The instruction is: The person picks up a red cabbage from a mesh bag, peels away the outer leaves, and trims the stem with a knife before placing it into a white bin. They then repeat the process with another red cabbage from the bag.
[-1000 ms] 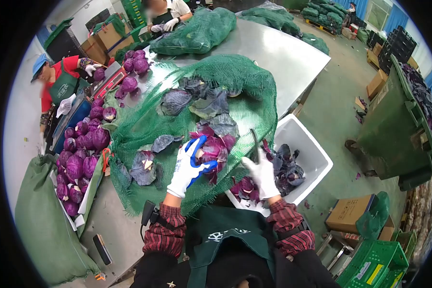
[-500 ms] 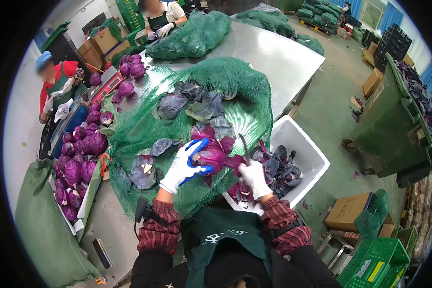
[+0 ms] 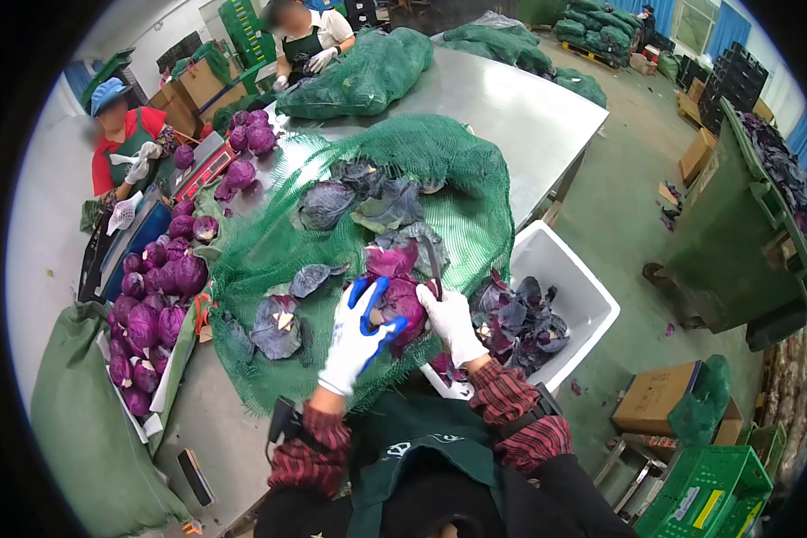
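Observation:
My left hand (image 3: 357,332), in a white glove with blue fingers, is wrapped round a purple cabbage (image 3: 403,305) from its left side. A white-gloved right hand, my right hand (image 3: 451,323), is closed on a knife (image 3: 433,260) whose curved blade points up, at the cabbage's right edge. Loose purple outer leaves (image 3: 392,260) lie just above the cabbage. Under it spreads a green mesh bag (image 3: 350,255) holding more dark-leaved cabbages (image 3: 325,204) and leaves. To the right, a white bin (image 3: 583,291) holds dark trimmed leaves (image 3: 522,318).
Purple cabbages (image 3: 157,314) are heaped at the left. Two people stand beyond the metal table (image 3: 529,108), near a full mesh bag (image 3: 368,76). A large green bin (image 3: 735,233) of leaves stands right, with a carton (image 3: 655,396) and green crate (image 3: 708,489) below.
My right hand and the knife have moved left, up against the cabbage. The leaf that stuck out at its right no longer shows there. The co-worker at left has turned and leaned in.

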The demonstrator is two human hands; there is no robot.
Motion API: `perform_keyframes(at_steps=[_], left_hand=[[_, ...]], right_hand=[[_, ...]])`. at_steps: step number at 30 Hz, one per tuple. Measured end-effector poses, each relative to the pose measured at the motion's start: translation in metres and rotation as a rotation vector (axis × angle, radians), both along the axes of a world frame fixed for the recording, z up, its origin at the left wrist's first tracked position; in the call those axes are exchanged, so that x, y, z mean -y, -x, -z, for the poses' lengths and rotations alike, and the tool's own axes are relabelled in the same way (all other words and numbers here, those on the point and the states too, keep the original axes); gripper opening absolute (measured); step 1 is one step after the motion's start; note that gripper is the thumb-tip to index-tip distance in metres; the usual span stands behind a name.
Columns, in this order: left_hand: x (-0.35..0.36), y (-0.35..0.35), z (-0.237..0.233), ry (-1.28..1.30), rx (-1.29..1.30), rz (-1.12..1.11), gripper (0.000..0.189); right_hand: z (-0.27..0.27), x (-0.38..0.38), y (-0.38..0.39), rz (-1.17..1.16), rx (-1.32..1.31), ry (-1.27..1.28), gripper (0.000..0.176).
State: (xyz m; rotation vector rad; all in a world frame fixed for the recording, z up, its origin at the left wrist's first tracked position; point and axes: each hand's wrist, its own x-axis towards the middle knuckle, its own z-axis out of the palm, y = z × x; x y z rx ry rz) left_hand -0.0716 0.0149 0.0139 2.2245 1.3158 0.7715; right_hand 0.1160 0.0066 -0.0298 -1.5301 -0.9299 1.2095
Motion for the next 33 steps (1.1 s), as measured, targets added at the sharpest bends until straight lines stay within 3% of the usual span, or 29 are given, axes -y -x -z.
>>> perform_keyframes(at_steps=[1, 3, 5, 6, 7, 9, 10, 11, 12, 13, 15, 17, 19, 20, 21, 23, 24, 26, 30, 33], left_hand=[[0.006, -0.005, 0.005, 0.026, 0.058, -0.128, 0.075], [0.007, -0.015, 0.01, 0.082, 0.134, -0.173, 0.071], [0.0, -0.023, 0.017, 0.239, 0.576, -0.076, 0.07], [-0.006, -0.02, 0.016, 0.247, 0.469, -0.074, 0.068], [-0.012, -0.018, 0.023, 0.299, 0.543, -0.067, 0.067], [-0.013, -0.015, 0.018, 0.306, 0.603, -0.008, 0.065], [-0.011, -0.011, 0.019, 0.301, 0.598, -0.001, 0.065], [-0.01, -0.007, 0.02, 0.433, 0.769, 0.01, 0.066], [-0.013, -0.003, 0.02, 0.565, 0.943, 0.018, 0.067], [-0.012, 0.001, 0.018, 0.568, 0.939, 0.014, 0.067], [-0.02, 0.002, 0.012, 0.571, 0.943, 0.055, 0.069], [-0.031, -0.001, 0.009, 0.445, 0.858, 0.117, 0.066], [-0.046, -0.009, 0.001, 0.143, 0.455, 0.278, 0.06], [-0.045, -0.021, -0.003, 0.241, 0.599, 0.342, 0.047], [-0.051, -0.024, 0.0, 0.243, 0.6, 0.349, 0.047], [-0.063, -0.028, 0.001, 0.438, 0.534, 0.254, 0.036], [-0.065, -0.031, 0.004, 0.31, 0.459, 0.228, 0.027], [-0.069, -0.034, 0.011, 0.336, 0.483, 0.199, 0.027], [-0.067, -0.037, 0.015, 0.283, 0.51, 0.167, 0.033], [-0.067, -0.032, 0.018, 0.254, 0.44, 0.198, 0.045]], right_hand=[[0.003, 0.001, 0.0, -0.055, 0.085, -0.022, 0.037], [0.011, 0.004, 0.003, -0.056, 0.111, -0.001, 0.038], [0.035, 0.003, 0.007, 0.072, 0.635, -0.396, 0.038], [0.04, 0.001, 0.007, 0.111, 0.545, -0.299, 0.039], [0.032, -0.001, 0.003, 0.112, 0.546, -0.299, 0.039], [0.014, -0.001, -0.011, 0.123, 0.194, 0.102, 0.041], [0.032, -0.007, -0.019, 0.196, 0.194, 0.072, 0.046], [0.049, -0.013, -0.03, 0.106, 0.268, 0.08, 0.046], [0.051, -0.013, -0.033, 0.166, 0.43, -0.014, 0.047], [0.054, -0.006, -0.033, 0.221, 0.59, -0.095, 0.052], [0.055, -0.008, -0.046, 0.284, 0.575, -0.323, 0.072], [-0.016, 0.014, -0.041, 0.151, 0.295, -0.261, 0.076], [-0.034, 0.017, -0.039, -0.079, 0.176, -0.192, 0.074], [-0.015, 0.009, -0.035, -0.087, 0.059, -0.205, 0.065], [0.003, 0.0, -0.036, -0.14, 0.033, -0.244, 0.056], [0.01, 0.0, -0.038, -0.095, -0.135, -0.035, 0.044], [0.015, -0.001, -0.04, -0.092, -0.137, -0.036, 0.044], [0.005, 0.004, -0.039, -0.134, -0.183, -0.064, 0.032], [-0.007, 0.002, -0.04, -0.271, -0.055, -0.062, 0.027], [-0.01, 0.002, -0.037, -0.231, -0.063, -0.061, 0.027]])
